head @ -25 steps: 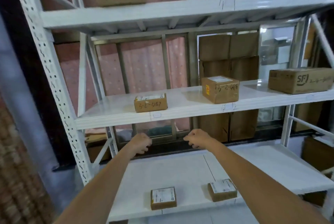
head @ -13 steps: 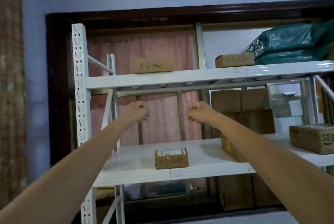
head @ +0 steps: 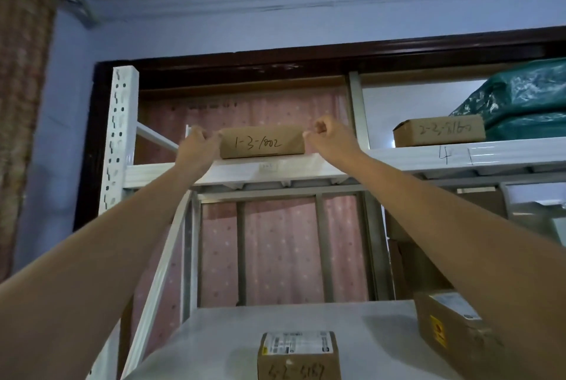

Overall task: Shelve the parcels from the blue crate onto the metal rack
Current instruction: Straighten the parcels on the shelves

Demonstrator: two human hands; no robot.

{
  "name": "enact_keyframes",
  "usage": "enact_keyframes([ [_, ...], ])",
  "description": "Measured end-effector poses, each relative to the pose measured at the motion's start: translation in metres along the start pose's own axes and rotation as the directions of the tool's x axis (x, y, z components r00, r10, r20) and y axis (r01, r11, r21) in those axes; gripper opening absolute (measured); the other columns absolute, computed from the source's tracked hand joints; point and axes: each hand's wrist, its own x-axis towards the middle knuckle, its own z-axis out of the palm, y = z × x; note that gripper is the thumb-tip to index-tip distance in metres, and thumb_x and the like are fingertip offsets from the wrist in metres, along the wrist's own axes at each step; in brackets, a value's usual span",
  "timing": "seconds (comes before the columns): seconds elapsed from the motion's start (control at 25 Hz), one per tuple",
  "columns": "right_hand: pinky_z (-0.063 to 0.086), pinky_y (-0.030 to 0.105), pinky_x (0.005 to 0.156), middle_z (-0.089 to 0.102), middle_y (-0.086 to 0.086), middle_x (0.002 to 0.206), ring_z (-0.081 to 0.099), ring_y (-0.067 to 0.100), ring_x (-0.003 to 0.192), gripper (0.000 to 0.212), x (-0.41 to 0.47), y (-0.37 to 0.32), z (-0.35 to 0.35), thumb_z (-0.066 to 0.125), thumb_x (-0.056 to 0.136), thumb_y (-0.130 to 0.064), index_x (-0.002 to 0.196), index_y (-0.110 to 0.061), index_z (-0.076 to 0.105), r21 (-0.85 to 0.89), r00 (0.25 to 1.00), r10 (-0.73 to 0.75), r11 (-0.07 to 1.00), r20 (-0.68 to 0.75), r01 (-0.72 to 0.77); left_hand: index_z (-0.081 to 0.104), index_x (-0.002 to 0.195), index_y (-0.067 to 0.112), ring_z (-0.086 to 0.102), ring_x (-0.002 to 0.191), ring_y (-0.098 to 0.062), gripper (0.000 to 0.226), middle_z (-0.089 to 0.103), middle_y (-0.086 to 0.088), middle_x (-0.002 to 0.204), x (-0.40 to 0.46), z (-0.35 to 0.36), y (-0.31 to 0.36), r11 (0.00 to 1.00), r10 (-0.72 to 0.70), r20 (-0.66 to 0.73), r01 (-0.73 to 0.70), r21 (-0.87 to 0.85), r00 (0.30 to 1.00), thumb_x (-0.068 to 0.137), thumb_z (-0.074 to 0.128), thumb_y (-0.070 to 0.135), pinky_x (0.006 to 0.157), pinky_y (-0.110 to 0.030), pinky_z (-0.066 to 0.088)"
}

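Left hand: the left hand (head: 196, 147) is raised to the top shelf (head: 306, 169) of the metal rack (head: 122, 134), fingers curled against the left end of the parcel (head: 262, 142); it touches the cardboard, though whether it truly clamps or only steadies cannot be told.

Parcel: a brown box marked in handwriting (roughly "1-3-1002"), resting flat on the front lip of the top shelf, directly between the two hands. Its long axis runs left to right, from one hand to the other, parallel to the shelf edge.

Right hand: the right hand (head: 329, 137) is half closed, thumb and forefinger tips pinched at the right end of the parcel, the other fingers curled loosely into the palm.

Which hand is nearer: neither by much; each sits at its own end, so the box is bracketed evenly.

Key relation: the shelf's free depth lies beyond the hands, away from the person, so any further seating would likely be a straight push along the short axis with both ends moving together.

Risk: an uneven push could skew the box (it sits close to the edge).

Beyond the right hand: a second box (head: 439, 131) stands well apart on the same shelf.

Blue crate: not in view.
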Motion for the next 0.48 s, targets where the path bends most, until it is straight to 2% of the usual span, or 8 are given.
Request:
enact_keyframes([
  [0.08,0.044,0.031,0.085,0.063,0.001,0.115,0.058,0.018,0.101,0.044,0.009,0.010,0.016,0.052,0.092,-0.047,0.123,-0.015,0.056,-0.006,0.998,0.025,1.000,-0.050,-0.026,0.050,0.126,0.008,0.052,0.116,-0.036,0.053,0.058,-0.016,0.123,0.013,0.010,-0.010,0.999,-0.039,0.093,0.037,0.026,0.995,0.095,0.039,0.050,0.099,-0.043,0.038],
  [0.16,0.047,0.034,0.084,0.065,0.001,0.104,0.059,0.020,0.095,0.048,0.013,0.020,0.034,0.043,0.093,-0.056,0.116,-0.018,0.059,-0.108,0.996,0.051,0.992,-0.077,-0.059,0.049,0.131,0.010,0.046,0.125,-0.037,0.057,0.052,-0.017,0.134,0.020,0.022,-0.023,0.994,-0.039,0.183,0.020,0.106,0.982,0.098,0.029,0.052,0.107,-0.046,0.032],
  [0.2,0.049,0.034,0.081,0.065,0.000,0.096,0.060,0.020,0.089,0.049,0.013,0.025,0.041,0.040,0.092,-0.060,0.110,-0.019,0.060,-0.190,0.994,0.040,0.980,-0.099,-0.059,0.051,0.128,0.013,0.047,0.124,-0.035,0.057,0.053,-0.016,0.132,0.021,0.028,-0.030,0.982,-0.010,0.193,-0.026,0.186,0.981,0.098,0.024,0.053,0.108,-0.047,0.030],
  [0.28,0.049,0.032,0.074,0.063,-0.002,0.084,0.059,0.017,0.079,0.049,0.015,0.029,0.049,0.039,0.091,-0.064,0.098,-0.020,0.060,-0.287,0.990,0.004,0.957,-0.143,-0.045,0.054,0.109,0.018,0.051,0.107,-0.028,0.058,0.060,-0.010,0.111,0.021,0.036,-0.043,0.940,0.081,0.139,-0.122,0.317,0.987,0.097,0.016,0.059,0.105,-0.048,0.028],
  [0.36,0.044,0.030,0.068,0.062,-0.002,0.081,0.056,0.015,0.075,0.044,0.017,0.030,0.047,0.043,0.090,-0.064,0.090,-0.023,0.057,-0.280,0.988,0.006,0.959,-0.154,-0.050,0.055,0.098,0.019,0.046,0.094,-0.023,0.062,0.057,-0.005,0.096,0.021,0.040,-0.049,0.944,0.128,0.081,-0.146,0.297,0.988,0.093,0.014,0.065,0.102,-0.049,0.026],
  [0.48,0.042,0.028,0.067,0.061,-0.003,0.083,0.054,0.014,0.076,0.036,0.019,0.029,0.044,0.047,0.090,-0.060,0.090,-0.024,0.056,-0.287,0.991,0.026,0.956,-0.134,-0.064,0.059,0.092,0.017,0.047,0.089,-0.023,0.061,0.058,-0.003,0.089,0.026,0.040,-0.052,0.944,0.166,0.055,-0.175,0.281,0.984,0.093,0.020,0.064,0.097,-0.047,0.027],
])
